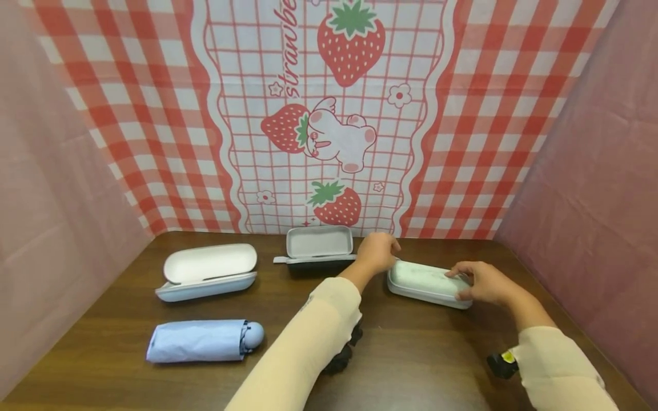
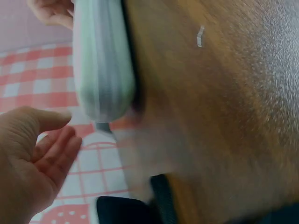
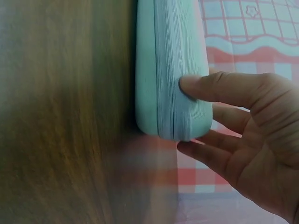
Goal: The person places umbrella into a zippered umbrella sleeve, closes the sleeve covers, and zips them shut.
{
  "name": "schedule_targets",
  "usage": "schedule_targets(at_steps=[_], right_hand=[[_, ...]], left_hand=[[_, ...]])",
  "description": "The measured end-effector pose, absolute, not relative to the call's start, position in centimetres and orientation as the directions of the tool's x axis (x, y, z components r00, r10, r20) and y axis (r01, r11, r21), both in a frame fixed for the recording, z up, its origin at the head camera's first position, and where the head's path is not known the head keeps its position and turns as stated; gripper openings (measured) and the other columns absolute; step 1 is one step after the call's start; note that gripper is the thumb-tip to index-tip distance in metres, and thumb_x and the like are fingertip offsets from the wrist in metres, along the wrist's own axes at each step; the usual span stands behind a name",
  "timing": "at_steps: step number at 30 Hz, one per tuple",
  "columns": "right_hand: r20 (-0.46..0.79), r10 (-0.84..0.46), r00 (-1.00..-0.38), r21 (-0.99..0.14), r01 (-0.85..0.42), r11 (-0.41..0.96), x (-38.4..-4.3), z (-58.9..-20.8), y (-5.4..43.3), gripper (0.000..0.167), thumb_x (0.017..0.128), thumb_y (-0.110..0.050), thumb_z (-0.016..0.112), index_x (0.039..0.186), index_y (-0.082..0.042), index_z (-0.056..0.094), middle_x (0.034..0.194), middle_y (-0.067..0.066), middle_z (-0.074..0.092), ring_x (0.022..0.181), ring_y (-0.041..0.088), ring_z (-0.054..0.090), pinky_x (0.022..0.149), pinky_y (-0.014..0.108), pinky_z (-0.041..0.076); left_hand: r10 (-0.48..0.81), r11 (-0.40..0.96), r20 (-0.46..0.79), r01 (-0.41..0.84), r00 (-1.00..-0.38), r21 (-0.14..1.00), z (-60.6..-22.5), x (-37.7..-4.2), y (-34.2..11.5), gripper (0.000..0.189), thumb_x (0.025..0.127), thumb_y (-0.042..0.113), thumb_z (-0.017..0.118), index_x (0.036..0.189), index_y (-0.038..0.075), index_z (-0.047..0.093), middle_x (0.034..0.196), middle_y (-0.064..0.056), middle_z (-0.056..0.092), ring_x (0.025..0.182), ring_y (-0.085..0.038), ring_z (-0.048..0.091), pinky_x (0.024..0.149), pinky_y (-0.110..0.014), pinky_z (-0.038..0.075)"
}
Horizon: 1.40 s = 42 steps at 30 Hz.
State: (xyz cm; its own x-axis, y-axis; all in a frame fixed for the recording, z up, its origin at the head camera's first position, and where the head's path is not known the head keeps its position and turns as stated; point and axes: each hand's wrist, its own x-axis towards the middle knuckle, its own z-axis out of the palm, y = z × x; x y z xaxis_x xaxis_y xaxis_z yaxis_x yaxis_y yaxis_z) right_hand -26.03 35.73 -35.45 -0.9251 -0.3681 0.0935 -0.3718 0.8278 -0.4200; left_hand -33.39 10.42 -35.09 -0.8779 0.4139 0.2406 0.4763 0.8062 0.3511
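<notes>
A pale green zip case (image 1: 429,279) lies closed on the table, angled at the right. Over its right end my right hand (image 1: 485,282) grips it. In the right wrist view the thumb (image 3: 198,87) presses the zip side while the other fingers curve around the end and far side of the case (image 3: 147,70). My left hand (image 1: 377,251) is near the opposite end. Its thumb and loosely bent fingers (image 2: 58,151) show a gap from the case (image 2: 103,70) in the left wrist view. A small grey tab (image 2: 103,127) sticks out at that end.
Left of the left hand stands an open case with a grey lid (image 1: 320,241). Farther left is an open light blue case with a white lining (image 1: 211,265). A folded blue umbrella (image 1: 197,341) lies in front of it. A checked strawberry cloth (image 1: 473,114) hangs behind the table.
</notes>
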Motion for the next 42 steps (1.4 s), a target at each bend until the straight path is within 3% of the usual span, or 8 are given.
schedule_targets(at_steps=[4,9,16,21,30,35,42], right_hand=[[0.138,-0.389,-0.911,-0.321,-0.413,0.852,-25.7,-35.4,35.6,0.04,0.066,-0.01,0.085,0.103,-0.004,0.07,0.103,0.019,0.067,0.088,0.028,0.059,0.075,0.048,0.05],[0.167,-0.397,-0.903,-0.231,-0.427,0.874,-25.1,-35.1,35.2,0.04,0.065,-0.006,0.084,0.101,-0.002,0.068,0.091,0.011,0.068,0.076,0.021,0.057,0.068,0.044,0.049],[0.155,-0.372,-0.915,-0.176,-0.396,0.901,-24.4,-34.7,34.2,0.037,0.065,-0.004,0.085,0.097,0.0,0.068,0.094,0.015,0.068,0.08,0.027,0.06,0.07,0.049,0.049],[0.208,-0.378,-0.902,-0.128,-0.408,0.904,-23.9,-34.4,33.0,0.034,0.064,-0.003,0.082,0.095,0.001,0.069,0.092,0.015,0.068,0.078,0.028,0.061,0.067,0.048,0.049],[0.323,-0.202,-0.925,-0.318,-0.306,0.897,-22.4,-33.3,29.1,0.02,0.074,-0.01,0.08,0.088,-0.002,0.068,0.081,0.009,0.069,0.074,0.029,0.067,0.061,0.044,0.052],[0.301,-0.232,-0.925,-0.397,-0.343,0.851,-21.7,-33.3,26.3,0.014,0.076,-0.01,0.078,0.085,-0.005,0.068,0.079,0.002,0.068,0.071,0.019,0.067,0.058,0.035,0.052],[0.268,-0.293,-0.918,-0.433,-0.387,0.814,-21.3,-33.1,23.1,0.011,0.077,-0.007,0.075,0.085,-0.006,0.067,0.078,-0.002,0.066,0.07,0.013,0.063,0.06,0.031,0.05]], left_hand=[[0.48,0.796,0.182,0.513,-0.858,0.322,-34.2,-32.7,10.0,0.023,0.081,0.018,0.075,0.104,0.023,0.076,0.095,0.012,0.07,0.087,-0.005,0.061,0.063,-0.023,0.048],[0.54,0.791,0.154,0.562,-0.827,0.244,-33.5,-31.9,9.3,0.017,0.083,0.023,0.075,0.099,0.023,0.076,0.088,0.013,0.066,0.082,-0.005,0.059,0.064,-0.023,0.047],[0.557,0.776,0.17,0.582,-0.813,0.241,-33.0,-30.8,8.0,0.019,0.087,0.027,0.073,0.104,0.019,0.075,0.093,0.011,0.069,0.085,-0.006,0.062,0.069,-0.022,0.05],[0.544,0.775,0.177,0.572,-0.82,0.269,-32.5,-30.0,6.7,0.018,0.085,0.024,0.074,0.103,0.021,0.075,0.092,0.011,0.069,0.084,-0.007,0.062,0.063,-0.022,0.049],[0.502,0.75,0.248,0.56,-0.829,0.353,-31.1,-28.4,3.7,0.011,0.088,0.023,0.071,0.097,0.017,0.075,0.091,0.007,0.07,0.083,-0.008,0.063,0.067,-0.022,0.049],[0.493,0.746,0.274,0.563,-0.826,0.355,-30.3,-27.6,2.1,0.01,0.089,0.022,0.071,0.096,0.016,0.075,0.092,0.005,0.07,0.083,-0.009,0.063,0.069,-0.022,0.05],[0.493,0.74,0.293,0.572,-0.819,0.354,-29.8,-26.8,-0.6,0.013,0.089,0.022,0.071,0.098,0.014,0.075,0.096,0.002,0.07,0.089,-0.012,0.064,0.073,-0.026,0.052]])
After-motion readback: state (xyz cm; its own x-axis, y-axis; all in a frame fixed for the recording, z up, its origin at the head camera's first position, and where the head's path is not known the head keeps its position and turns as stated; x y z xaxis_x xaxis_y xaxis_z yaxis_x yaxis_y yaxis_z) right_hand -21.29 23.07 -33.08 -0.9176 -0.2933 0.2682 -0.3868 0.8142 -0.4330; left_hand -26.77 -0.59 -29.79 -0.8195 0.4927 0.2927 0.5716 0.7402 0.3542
